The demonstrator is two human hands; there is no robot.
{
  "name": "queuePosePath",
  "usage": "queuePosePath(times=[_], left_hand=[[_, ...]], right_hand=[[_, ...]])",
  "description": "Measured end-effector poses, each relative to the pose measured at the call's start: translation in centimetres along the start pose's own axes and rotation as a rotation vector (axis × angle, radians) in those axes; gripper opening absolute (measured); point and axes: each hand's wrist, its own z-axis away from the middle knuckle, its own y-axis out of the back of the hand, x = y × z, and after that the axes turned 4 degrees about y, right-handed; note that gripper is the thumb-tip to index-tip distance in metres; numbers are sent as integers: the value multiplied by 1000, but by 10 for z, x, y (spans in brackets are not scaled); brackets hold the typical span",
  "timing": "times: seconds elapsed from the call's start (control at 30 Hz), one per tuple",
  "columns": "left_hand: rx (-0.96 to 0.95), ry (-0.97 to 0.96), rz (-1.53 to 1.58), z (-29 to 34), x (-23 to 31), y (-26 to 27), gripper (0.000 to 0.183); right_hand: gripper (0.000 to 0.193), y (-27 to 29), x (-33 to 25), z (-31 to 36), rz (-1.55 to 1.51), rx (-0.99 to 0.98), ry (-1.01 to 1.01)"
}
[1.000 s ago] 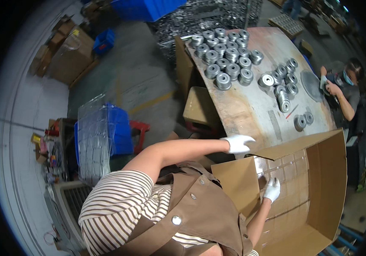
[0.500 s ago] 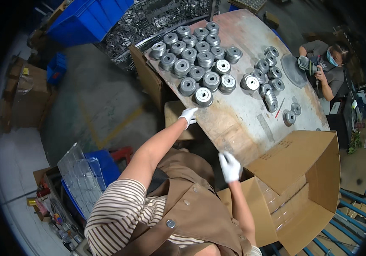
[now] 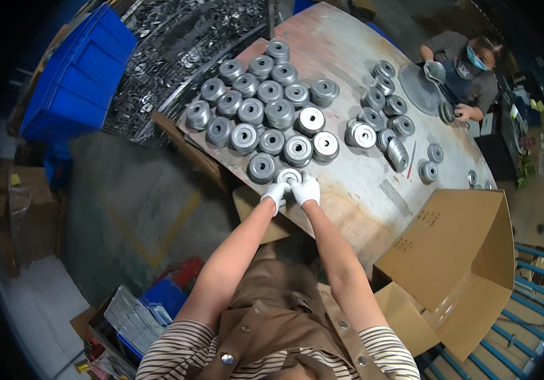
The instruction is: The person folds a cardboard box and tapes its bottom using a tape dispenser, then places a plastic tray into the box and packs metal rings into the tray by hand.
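Note:
Both my hands, in white gloves, are at the near edge of the table point(image 3: 341, 215). Between them stands a short stack of round silver metal discs with a centre hole point(image 3: 289, 175). My left hand point(image 3: 275, 196) grips the near left side of this stack. On its right side my right hand point(image 3: 306, 190) is closed, thumb near the top disc. The fingertips are partly hidden behind the stack. Just behind it to the left is another disc stack point(image 3: 261, 168), with a bright-topped stack point(image 3: 298, 150) behind to the right. Several more stacks fill the table's left part.
A second group of disc stacks point(image 3: 396, 105) and a thin red stick point(image 3: 412, 159) lie further right. An open cardboard box point(image 3: 443, 240) stands at the table's right corner. Across the table, a masked person point(image 3: 474, 82) handles discs. A blue bin point(image 3: 75, 76) stands far left.
My left hand has closed in on the near stack, and my right hand has come up from the table's near edge to its other side. The view has shifted.

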Motion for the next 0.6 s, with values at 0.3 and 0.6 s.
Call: queuePosePath(times=[0.3,0.6], left_hand=[[-105,34,12,2,-8,22,43],[-380,107,-142,95,-46,-33,46]], right_hand=[[60,18,-5,57,-454,-46,-375],[47,59,56,147,-818,-77,-360]])
